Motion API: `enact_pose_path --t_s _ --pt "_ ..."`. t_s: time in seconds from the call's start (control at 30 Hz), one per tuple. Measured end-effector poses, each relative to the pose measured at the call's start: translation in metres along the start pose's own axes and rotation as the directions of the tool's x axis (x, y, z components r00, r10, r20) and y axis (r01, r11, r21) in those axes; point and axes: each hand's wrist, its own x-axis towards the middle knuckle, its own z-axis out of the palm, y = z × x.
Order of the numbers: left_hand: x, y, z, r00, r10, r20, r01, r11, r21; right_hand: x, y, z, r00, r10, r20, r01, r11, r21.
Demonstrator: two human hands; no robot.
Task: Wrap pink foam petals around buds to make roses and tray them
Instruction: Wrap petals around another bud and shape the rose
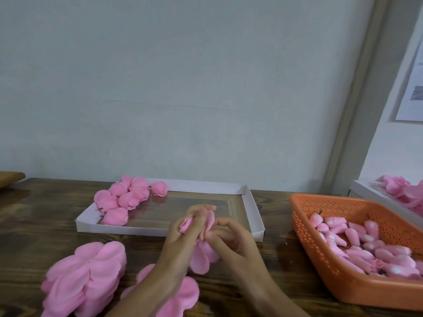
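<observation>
My left hand (186, 232) grips a pink bud (185, 224) with its top showing between the fingers. A pink foam petal piece (202, 255) hangs around and below the bud. My right hand (231, 240) pinches that petal piece from the right, close against the left hand. Behind the hands lies a shallow white tray (250, 209) with several finished pink roses (124, 200) in its far left corner. A stack of loose petal pieces (84, 280) sits at the near left, with another petal piece (183, 294) under my left forearm.
An orange perforated basket (320, 243) at the right holds several pink buds (366, 245) with dark stems. A white box (370, 191) with more pink foam stands at the far right. Everything rests on a dark wooden table (45, 220) against a pale wall.
</observation>
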Motion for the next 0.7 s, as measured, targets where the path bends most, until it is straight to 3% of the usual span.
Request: enact_pose_path --t_s 0.2,0.43,0.7 --pt "0.0 0.001 0.0 0.999 0.053 0.007 -0.053 0.998 -0.032 -0.002 -0.004 0.007 0.994 -0.091 0.057 0.099 0.983 -0.153" --pt "0.0 0.005 0.001 0.978 0.203 0.047 -0.207 0.972 0.109 -0.005 -0.001 0.01 0.989 -0.134 0.06 0.146 0.938 -0.315" --pt "-0.005 0.001 0.002 0.979 0.18 0.1 -0.195 0.965 0.175 -0.008 -0.001 0.012 0.966 -0.254 0.049 0.248 0.851 -0.463"
